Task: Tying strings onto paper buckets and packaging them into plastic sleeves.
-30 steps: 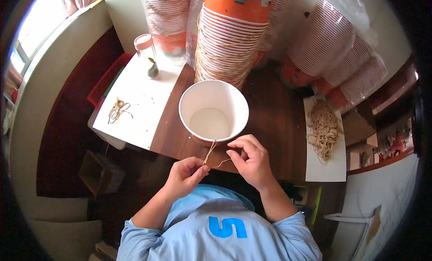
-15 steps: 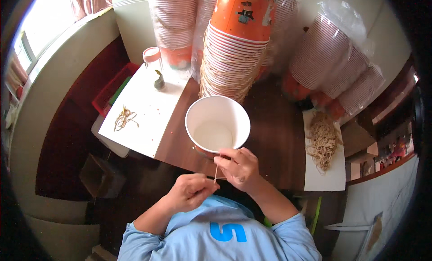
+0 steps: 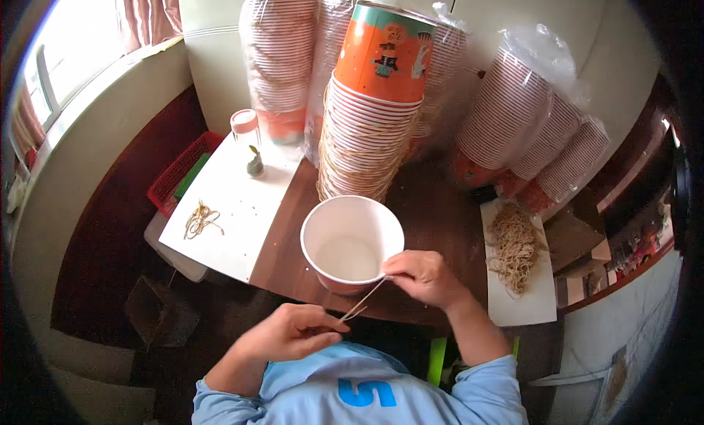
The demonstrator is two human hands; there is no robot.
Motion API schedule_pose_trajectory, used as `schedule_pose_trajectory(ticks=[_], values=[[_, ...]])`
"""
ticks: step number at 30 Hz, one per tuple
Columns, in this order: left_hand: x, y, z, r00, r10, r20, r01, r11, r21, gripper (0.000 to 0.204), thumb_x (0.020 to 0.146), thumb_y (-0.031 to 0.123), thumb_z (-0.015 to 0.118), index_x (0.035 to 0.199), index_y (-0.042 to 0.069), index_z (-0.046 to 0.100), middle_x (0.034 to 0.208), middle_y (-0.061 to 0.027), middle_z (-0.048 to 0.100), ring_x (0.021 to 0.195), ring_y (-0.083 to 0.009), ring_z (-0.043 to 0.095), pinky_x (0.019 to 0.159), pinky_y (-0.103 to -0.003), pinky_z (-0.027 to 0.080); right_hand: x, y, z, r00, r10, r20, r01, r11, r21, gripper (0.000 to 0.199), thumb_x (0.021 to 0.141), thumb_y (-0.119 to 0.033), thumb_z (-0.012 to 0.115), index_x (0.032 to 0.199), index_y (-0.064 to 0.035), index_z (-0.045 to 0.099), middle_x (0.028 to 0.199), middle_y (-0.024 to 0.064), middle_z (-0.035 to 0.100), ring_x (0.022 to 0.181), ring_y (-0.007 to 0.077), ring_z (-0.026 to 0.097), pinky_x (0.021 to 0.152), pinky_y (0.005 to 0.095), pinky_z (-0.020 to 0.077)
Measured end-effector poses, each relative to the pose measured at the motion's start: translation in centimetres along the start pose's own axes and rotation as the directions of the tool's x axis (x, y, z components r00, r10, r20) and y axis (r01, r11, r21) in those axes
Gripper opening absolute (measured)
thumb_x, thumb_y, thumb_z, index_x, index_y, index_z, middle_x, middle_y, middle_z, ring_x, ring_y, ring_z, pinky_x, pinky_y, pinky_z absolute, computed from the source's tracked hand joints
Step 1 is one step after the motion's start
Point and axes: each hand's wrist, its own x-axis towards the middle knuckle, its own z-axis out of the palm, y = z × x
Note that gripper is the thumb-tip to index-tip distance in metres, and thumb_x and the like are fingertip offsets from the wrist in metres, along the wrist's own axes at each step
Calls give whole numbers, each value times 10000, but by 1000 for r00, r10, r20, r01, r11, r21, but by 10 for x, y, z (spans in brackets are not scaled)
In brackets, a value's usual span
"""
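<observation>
A round paper bucket [image 3: 350, 231], white inside and orange outside, stands in front of me near the table's front edge. Between my hands runs a thin tan string [image 3: 363, 300], pulled out in a slant, with a loose end showing near the left fingers. My left hand [image 3: 290, 335] pinches its lower end, in front of the bucket and above my lap. At the bucket's right front rim, my right hand [image 3: 425, 277] pinches the upper end. Behind the bucket rises a tall stack of the same buckets [image 3: 367, 139], with tan strings hanging around their rims.
Plastic-wrapped bucket stacks [image 3: 282, 58] stand at the back left, and more [image 3: 506, 106] at the back right. A tangled heap of string [image 3: 517, 245] lies on a white board at right. On the left white board are a small string bundle [image 3: 200, 221] and a clear jar [image 3: 246, 124].
My hands have moved apart: the right went right, to the bucket's rim, the left slightly left and down. The string between them now stretches longer and slants. My view has shifted up.
</observation>
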Motion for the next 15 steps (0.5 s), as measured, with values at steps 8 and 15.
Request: schedule_pose_trajectory(ticks=[8,15], values=[[-17,-10,-58,979,-110,-170,156,946,284,104,810,96,675,837,-4,667,688,-90,604,595,-165,567,528,-272,437,-19,14,-79,923,279,265,-282,959,-28,174,702,11,688,869,-21,649,1032,118,631,937,217,615,808,318,497],[25,29,-36,982,-32,-188,68,980,187,122,825,87,669,819,-32,644,655,-81,593,580,-101,524,514,-261,413,12,-54,-49,992,129,13,-129,992,0,675,714,-244,773,1274,-18,472,1254,156,518,1129,285,519,981,375,392]])
